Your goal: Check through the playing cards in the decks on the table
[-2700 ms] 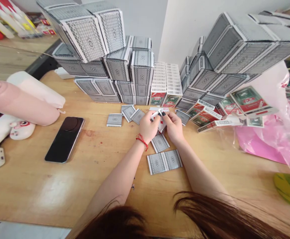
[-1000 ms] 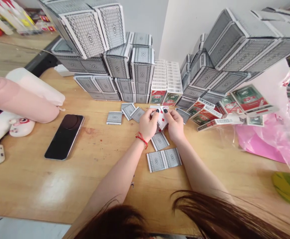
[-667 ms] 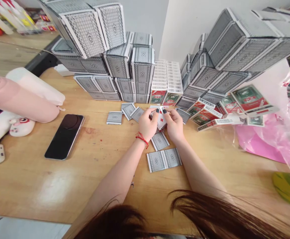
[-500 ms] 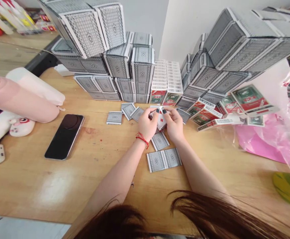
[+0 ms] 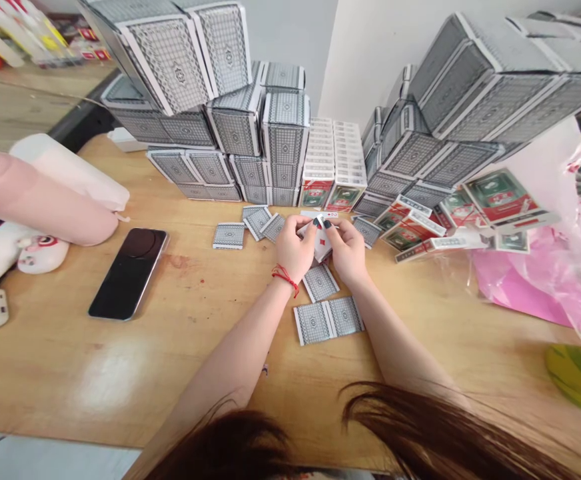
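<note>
My left hand [image 5: 294, 251] and my right hand [image 5: 348, 252] meet at the middle of the wooden table [image 5: 180, 347], both pinching a small bunch of white playing cards [image 5: 321, 245] with red pips. Fingers hide most of the card faces. A red thread bracelet [image 5: 285, 279] circles my left wrist. Just below my hands lies a grey-patterned card pack [image 5: 320, 283], and a pair of packs [image 5: 328, 320] sits nearer me. Several more grey packs [image 5: 258, 223] lie left of my left hand, and another [image 5: 368, 232] lies right of my right hand.
Tall stacks of grey-patterned card boxes [image 5: 235, 127] rise along the wall, beside red-and-green boxes [image 5: 500, 197] on a pink plastic bag [image 5: 520, 283]. A black smartphone [image 5: 128, 273], a pink cylindrical object [image 5: 35, 210] and a small plush toy [image 5: 40, 255] lie left.
My hands have drawn closer together and the cards have folded tighter between them, with less of their faces showing. The loose packs have not moved.
</note>
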Demonstrator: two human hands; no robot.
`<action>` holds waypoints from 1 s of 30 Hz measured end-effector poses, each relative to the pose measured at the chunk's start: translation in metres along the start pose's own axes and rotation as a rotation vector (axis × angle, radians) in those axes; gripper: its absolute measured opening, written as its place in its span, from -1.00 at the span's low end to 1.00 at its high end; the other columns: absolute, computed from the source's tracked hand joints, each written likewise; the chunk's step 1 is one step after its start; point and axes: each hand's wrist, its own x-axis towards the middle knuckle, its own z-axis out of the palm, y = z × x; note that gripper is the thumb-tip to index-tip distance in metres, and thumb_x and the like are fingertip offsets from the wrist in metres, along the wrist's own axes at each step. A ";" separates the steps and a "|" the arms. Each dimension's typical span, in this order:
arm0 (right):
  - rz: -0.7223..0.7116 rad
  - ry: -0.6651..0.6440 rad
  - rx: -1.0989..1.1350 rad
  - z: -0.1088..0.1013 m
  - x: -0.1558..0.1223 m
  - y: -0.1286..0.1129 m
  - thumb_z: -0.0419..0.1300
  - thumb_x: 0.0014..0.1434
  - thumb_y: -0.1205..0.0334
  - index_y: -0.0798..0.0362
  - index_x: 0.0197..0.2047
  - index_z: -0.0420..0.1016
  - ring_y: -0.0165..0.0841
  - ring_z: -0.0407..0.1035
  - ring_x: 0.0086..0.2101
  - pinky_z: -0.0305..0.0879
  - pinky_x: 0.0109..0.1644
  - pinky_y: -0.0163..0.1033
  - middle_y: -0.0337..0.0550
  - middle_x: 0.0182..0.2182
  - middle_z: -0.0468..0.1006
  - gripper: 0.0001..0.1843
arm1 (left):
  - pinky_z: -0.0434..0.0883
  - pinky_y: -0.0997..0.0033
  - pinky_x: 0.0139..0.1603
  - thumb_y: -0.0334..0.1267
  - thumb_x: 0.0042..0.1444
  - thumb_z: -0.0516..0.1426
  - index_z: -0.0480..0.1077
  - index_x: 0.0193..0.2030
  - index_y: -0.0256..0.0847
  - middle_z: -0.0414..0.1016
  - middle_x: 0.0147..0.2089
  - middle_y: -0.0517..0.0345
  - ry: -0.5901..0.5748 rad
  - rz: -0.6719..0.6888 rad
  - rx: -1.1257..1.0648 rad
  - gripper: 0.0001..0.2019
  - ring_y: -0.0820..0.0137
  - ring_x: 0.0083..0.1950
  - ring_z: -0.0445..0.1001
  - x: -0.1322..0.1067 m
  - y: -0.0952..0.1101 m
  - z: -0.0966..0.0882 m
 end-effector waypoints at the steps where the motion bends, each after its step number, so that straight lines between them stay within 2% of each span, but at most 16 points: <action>1: 0.000 0.001 -0.002 0.000 0.000 0.000 0.11 0.06 0.10 0.02 -0.33 0.39 -0.45 0.25 -0.57 0.18 -0.50 -0.34 -0.30 -0.58 0.40 -0.82 | 0.34 0.44 -0.27 -0.25 0.04 0.10 0.30 -0.35 -0.21 0.46 -0.32 0.12 -0.001 -0.002 -0.001 -0.91 0.44 -0.30 0.42 0.000 0.000 0.000; 14: -0.005 -0.024 -0.047 0.001 -0.001 -0.003 0.10 0.07 0.10 0.05 -0.32 0.41 -0.47 0.28 -0.51 0.20 -0.45 -0.34 -0.25 -0.48 0.45 -0.79 | 0.36 0.45 -0.27 -0.34 0.05 0.06 0.31 -0.32 -0.21 0.45 -0.32 0.14 -0.046 -0.020 -0.016 -0.95 0.44 -0.30 0.42 0.002 0.002 0.001; 30: -0.005 -0.031 -0.079 0.002 -0.002 -0.003 0.09 0.08 0.10 0.06 -0.34 0.39 -0.48 0.21 -0.55 0.16 -0.46 -0.34 -0.28 -0.52 0.39 -0.80 | 0.34 0.46 -0.30 -0.36 0.03 0.06 0.26 -0.27 -0.19 0.41 -0.37 0.17 -0.033 -0.047 -0.044 -0.90 0.46 -0.35 0.41 0.001 0.000 0.002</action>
